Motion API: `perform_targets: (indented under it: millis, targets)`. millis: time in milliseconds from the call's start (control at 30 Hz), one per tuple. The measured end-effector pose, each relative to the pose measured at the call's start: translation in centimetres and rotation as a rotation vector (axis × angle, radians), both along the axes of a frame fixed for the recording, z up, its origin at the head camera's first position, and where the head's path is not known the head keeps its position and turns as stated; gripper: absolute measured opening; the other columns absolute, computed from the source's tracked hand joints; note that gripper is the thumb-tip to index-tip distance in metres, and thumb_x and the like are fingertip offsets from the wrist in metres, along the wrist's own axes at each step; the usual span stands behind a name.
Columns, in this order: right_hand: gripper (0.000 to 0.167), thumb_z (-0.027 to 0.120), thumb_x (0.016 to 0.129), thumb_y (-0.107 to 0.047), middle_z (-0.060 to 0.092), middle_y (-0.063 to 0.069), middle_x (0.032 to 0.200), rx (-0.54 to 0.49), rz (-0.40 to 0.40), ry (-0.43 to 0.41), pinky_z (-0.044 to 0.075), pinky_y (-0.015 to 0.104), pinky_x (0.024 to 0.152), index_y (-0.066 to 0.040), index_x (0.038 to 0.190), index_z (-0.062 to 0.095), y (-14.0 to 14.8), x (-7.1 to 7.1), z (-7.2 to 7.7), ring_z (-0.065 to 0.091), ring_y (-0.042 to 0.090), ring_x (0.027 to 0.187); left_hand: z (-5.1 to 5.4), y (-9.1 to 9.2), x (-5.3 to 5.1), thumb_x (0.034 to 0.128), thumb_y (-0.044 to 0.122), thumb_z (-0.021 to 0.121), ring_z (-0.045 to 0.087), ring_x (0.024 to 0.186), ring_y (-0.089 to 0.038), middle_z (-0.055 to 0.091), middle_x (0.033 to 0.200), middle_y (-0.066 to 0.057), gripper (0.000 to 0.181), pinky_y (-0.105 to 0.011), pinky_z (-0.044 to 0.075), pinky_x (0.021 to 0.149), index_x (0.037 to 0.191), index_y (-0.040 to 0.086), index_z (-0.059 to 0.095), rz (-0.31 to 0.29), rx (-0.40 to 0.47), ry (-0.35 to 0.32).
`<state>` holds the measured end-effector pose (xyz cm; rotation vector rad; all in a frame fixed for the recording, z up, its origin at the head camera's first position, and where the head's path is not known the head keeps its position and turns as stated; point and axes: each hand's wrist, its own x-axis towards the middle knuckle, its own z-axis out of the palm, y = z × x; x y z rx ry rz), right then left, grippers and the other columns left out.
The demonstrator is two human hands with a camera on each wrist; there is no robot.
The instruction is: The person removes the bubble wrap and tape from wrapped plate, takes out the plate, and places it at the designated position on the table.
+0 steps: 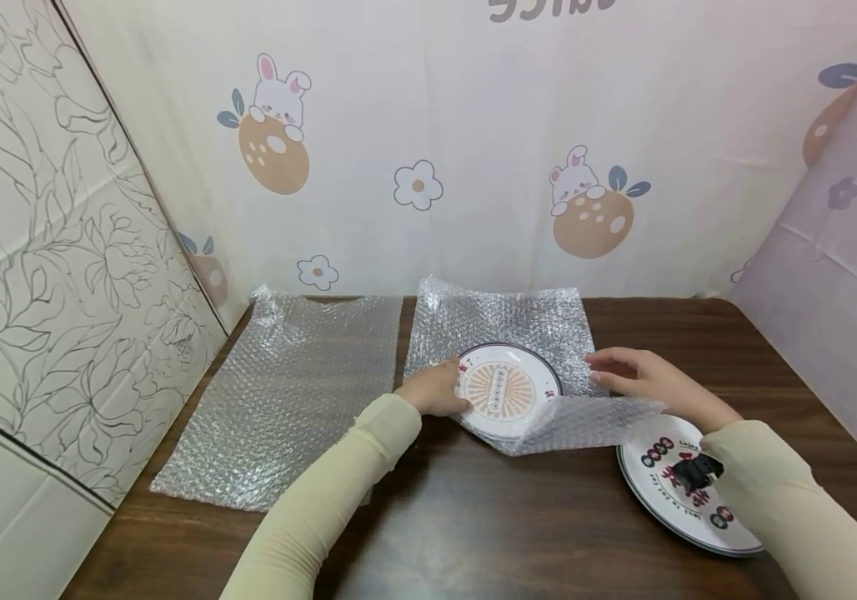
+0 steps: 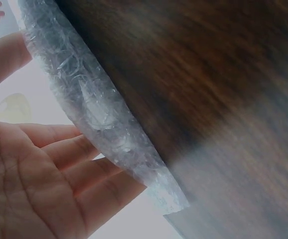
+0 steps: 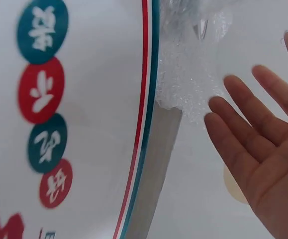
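In the head view, a white plate [image 1: 499, 390] with an orange sunburst lies on a sheet of bubble wrap [image 1: 503, 312]. One corner of the wrap is folded up over the plate's near right side. My left hand [image 1: 436, 388] rests at the plate's left rim; in the left wrist view its fingers [image 2: 99, 194] look fairly straight, their tips hidden at the wrap's edge. Just right of the plate hovers my right hand [image 1: 642, 382], behind the raised flap [image 1: 593, 423]. Its fingers [image 3: 250, 109] are spread and hold nothing in the right wrist view.
Another bubble wrap sheet [image 1: 293, 400] lies flat at the left. Below my right forearm sits a stack of larger plates [image 1: 661, 483] with printed pictures, near the right side of the brown wooden table [image 1: 473, 517]. A patterned curtain [image 1: 413, 108] hangs behind the table.
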<state>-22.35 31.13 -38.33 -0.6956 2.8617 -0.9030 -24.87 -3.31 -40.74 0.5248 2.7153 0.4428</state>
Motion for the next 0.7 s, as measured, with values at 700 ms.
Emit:
perform_targets:
  millis: [700]
  targets:
    - [0.069, 0.068, 0.092, -0.034, 0.042, 0.032, 0.146, 0.207, 0.119, -0.12, 0.037, 0.064, 0.105, 0.007, 0.142, 0.044, -1.2, -2.8, -2.0, 0.039, 0.053, 0.133, 0.1, -0.2, 0.0, 0.0893, 0.038, 0.067, 0.038, 0.144, -0.03, 0.03, 0.16, -0.013, 0.089, -0.038, 0.033, 0.118, 0.154, -0.001, 0.022, 0.005, 0.014, -0.016]
